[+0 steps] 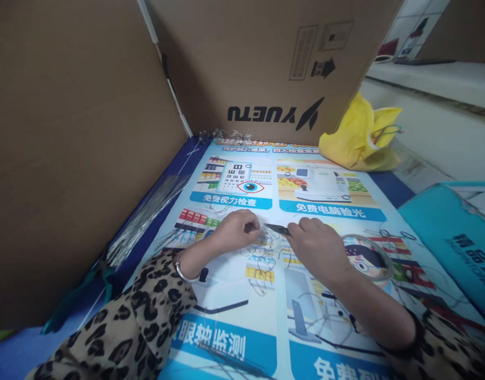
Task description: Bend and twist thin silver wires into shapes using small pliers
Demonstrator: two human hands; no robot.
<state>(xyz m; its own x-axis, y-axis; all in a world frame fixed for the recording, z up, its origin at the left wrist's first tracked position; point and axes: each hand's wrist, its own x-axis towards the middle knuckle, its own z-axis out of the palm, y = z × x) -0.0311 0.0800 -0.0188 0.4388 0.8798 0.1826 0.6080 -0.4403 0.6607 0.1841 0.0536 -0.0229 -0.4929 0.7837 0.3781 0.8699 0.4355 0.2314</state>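
Observation:
My left hand (236,229) pinches a small clear piece with thin wire at its fingertips, just above a printed poster (329,200) that covers the table. My right hand (319,248) grips a small dark tool (277,228) whose tip points left at that piece. Loose loops of thin wire (262,264) lie on the poster under and between both hands. A silver bangle sits on my left wrist, and both sleeves have a leopard print.
Tall cardboard boxes (266,63) wall off the left and back. A bundle of thin silver wires (147,216) lies along the left box. A yellow plastic bag (361,137) sits at the back right, a clear round dish (372,258) beside my right hand, and a teal bag (456,237) at the right.

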